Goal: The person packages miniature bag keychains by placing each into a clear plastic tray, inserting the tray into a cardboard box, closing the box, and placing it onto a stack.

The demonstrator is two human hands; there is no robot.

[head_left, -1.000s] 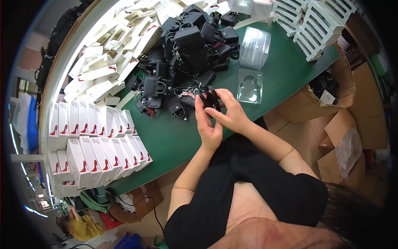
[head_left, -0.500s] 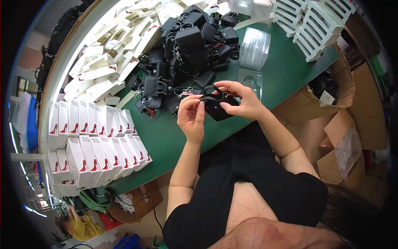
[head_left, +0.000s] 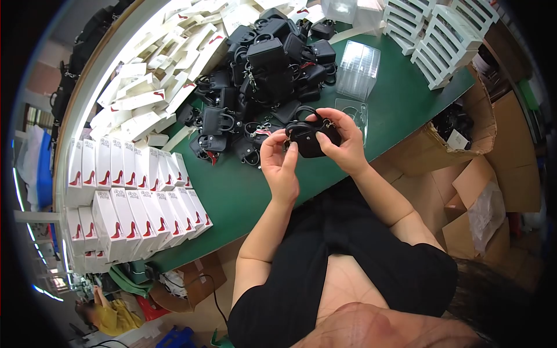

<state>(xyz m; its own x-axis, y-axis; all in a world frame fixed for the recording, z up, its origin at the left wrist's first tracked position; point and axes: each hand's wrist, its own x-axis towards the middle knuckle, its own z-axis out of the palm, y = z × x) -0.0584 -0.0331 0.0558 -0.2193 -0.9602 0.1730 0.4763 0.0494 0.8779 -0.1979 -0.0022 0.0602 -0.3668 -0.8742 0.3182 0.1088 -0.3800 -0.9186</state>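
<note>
A small black handbag [head_left: 307, 142] with looped handles and metal fittings is held up over the green table's near edge. My left hand [head_left: 280, 163] grips its left side, thumb on the front face. On the other side, my right hand [head_left: 343, 141] pinches the upper right corner, with its thumb pressed on the front. Just beyond my hands lies a big heap of similar black mini handbags [head_left: 268, 58], some with chains and key rings. A clear plastic tray [head_left: 355, 113] lies right behind my right hand.
White boxes printed with red high heels [head_left: 139, 214] stand in rows at the left. More white cartons [head_left: 145, 87] are piled behind them. Clear plastic trays [head_left: 358, 69] and pale slatted racks [head_left: 444, 43] sit at the back right. An open cardboard box [head_left: 464, 136] stands beside the table's right edge.
The handbag has turned so its front faces me more and its handles stand higher. My left hand has moved right and its thumb now presses on the bag's front.
</note>
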